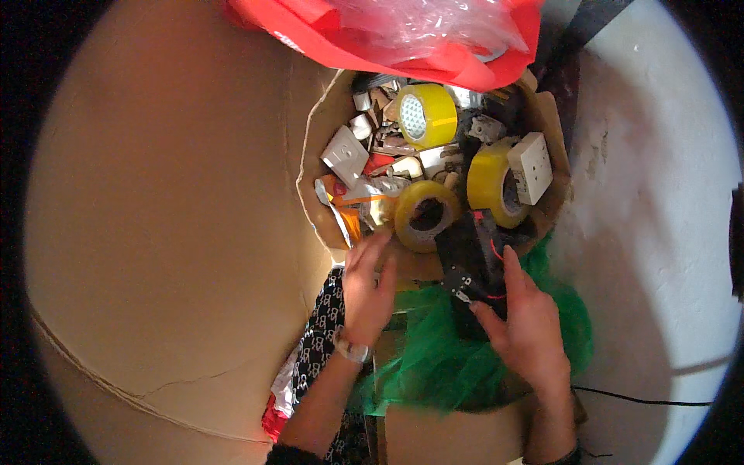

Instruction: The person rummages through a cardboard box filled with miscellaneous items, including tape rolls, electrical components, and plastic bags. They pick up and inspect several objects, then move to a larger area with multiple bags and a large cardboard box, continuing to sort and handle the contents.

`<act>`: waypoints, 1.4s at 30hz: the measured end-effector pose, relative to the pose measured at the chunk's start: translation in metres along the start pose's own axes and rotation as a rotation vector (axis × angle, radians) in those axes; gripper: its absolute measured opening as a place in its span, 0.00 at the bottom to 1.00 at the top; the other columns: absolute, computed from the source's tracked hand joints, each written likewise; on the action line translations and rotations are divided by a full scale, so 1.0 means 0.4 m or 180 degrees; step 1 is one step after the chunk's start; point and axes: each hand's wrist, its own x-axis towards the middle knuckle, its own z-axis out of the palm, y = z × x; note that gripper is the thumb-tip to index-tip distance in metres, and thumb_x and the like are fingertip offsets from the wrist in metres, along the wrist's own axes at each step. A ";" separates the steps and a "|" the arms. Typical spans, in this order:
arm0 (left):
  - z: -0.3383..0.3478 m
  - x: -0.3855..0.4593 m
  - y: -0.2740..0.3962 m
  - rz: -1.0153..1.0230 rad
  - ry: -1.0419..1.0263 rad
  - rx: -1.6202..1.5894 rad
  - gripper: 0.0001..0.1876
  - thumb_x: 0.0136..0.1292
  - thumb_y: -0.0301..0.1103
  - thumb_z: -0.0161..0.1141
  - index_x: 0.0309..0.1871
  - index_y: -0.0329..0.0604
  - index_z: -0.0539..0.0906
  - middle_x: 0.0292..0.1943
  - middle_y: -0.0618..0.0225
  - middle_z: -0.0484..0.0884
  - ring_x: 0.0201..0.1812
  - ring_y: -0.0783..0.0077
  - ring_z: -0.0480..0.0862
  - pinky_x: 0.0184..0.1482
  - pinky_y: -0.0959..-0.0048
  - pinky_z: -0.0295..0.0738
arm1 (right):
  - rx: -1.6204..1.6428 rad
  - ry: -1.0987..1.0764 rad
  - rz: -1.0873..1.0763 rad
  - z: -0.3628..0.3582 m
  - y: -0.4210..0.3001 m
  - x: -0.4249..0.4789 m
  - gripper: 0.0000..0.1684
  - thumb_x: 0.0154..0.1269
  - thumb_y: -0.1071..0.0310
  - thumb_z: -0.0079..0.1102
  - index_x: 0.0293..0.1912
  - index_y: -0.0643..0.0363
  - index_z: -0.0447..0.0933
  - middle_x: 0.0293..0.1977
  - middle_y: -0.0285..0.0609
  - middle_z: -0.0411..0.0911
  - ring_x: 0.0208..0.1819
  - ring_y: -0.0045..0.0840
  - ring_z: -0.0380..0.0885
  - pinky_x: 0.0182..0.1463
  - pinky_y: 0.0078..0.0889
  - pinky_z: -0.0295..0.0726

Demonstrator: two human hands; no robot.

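Observation:
My right hand [526, 317] grips a flat black plastic device [468, 264], perhaps a housing, with red wires and small metal contacts showing on it. The device is tilted over the near edge of an open cardboard box [317, 139]. At the box's near left edge is my left hand [369, 285], its thumb apart from the fingers and nothing visible in it. Just beyond the hands, a roll of yellow packing tape [405, 218] lies in the box. A second tape roll [487, 180] and a third tape roll [439, 113] sit farther in.
A white socket plate [532, 168] leans by the box's right wall; another white plate [345, 154] lies left. Red bag [372, 52] with clear plastic overhangs the far side. Green netting [442, 354] and black patterned fabric [321, 325] lie nearer. A large cardboard surface [168, 203] flanks the left.

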 end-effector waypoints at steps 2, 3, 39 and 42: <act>-0.028 -0.041 0.026 -0.0722 0.0182 -0.0678 0.17 0.53 0.22 0.54 0.49 0.35 0.74 0.43 0.56 0.77 0.46 0.52 0.73 0.51 0.63 0.68 | -0.0019 0.0030 -0.0115 0.004 0.005 0.001 0.42 0.53 0.62 0.60 0.60 0.71 0.51 0.36 0.57 0.73 0.32 0.48 0.76 0.33 0.45 0.76; -0.024 -0.027 0.023 -0.0339 0.0286 -0.0405 0.17 0.54 0.23 0.54 0.49 0.36 0.74 0.44 0.56 0.77 0.48 0.54 0.73 0.51 0.63 0.68 | 0.0006 0.0019 -0.0079 0.004 0.005 0.003 0.42 0.53 0.62 0.60 0.60 0.71 0.51 0.37 0.57 0.73 0.32 0.48 0.76 0.34 0.45 0.76; 0.097 0.104 -0.060 0.0425 0.0272 0.0438 0.15 0.53 0.25 0.54 0.46 0.37 0.76 0.48 0.52 0.74 0.47 0.51 0.73 0.51 0.62 0.67 | 0.0740 0.0329 0.0063 0.017 0.022 0.013 0.40 0.51 0.66 0.64 0.59 0.69 0.57 0.37 0.56 0.77 0.38 0.44 0.78 0.40 0.39 0.77; 0.004 -0.073 -0.017 -0.0212 0.0001 -0.0174 0.19 0.56 0.25 0.54 0.53 0.37 0.72 0.50 0.52 0.73 0.52 0.52 0.71 0.56 0.63 0.65 | 0.1160 0.0482 0.0131 0.020 0.021 0.021 0.40 0.50 0.68 0.64 0.60 0.69 0.57 0.39 0.54 0.77 0.40 0.38 0.79 0.43 0.34 0.76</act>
